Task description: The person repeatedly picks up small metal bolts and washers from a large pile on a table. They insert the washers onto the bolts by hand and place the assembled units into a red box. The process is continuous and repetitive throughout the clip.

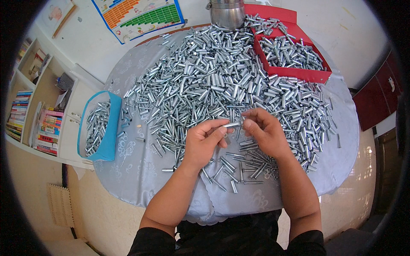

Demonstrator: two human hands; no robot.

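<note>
My left hand [203, 140] is closed, pinching a short silver expansion bolt [232, 125] between thumb and fingertips. The bolt lies roughly level, its free end pointing right. Just beyond that end is my right hand [265, 133], its fingers curled and its thumb close to the forefinger. Whatever sits between those fingertips is too small to make out. Both hands are over the near part of a large heap of metal sleeves and bolts [205, 72]. Loose bolts [228, 168] lie below the hands, with small washers or nuts [270, 172] by my right wrist.
The heap covers much of an oval table with a silver-grey cloth [141, 183]. At the left is a blue fabric bin [110, 128] of metal parts. At the far right stands an open red box [299, 76], also filled. A steel pot [227, 15] stands at the back.
</note>
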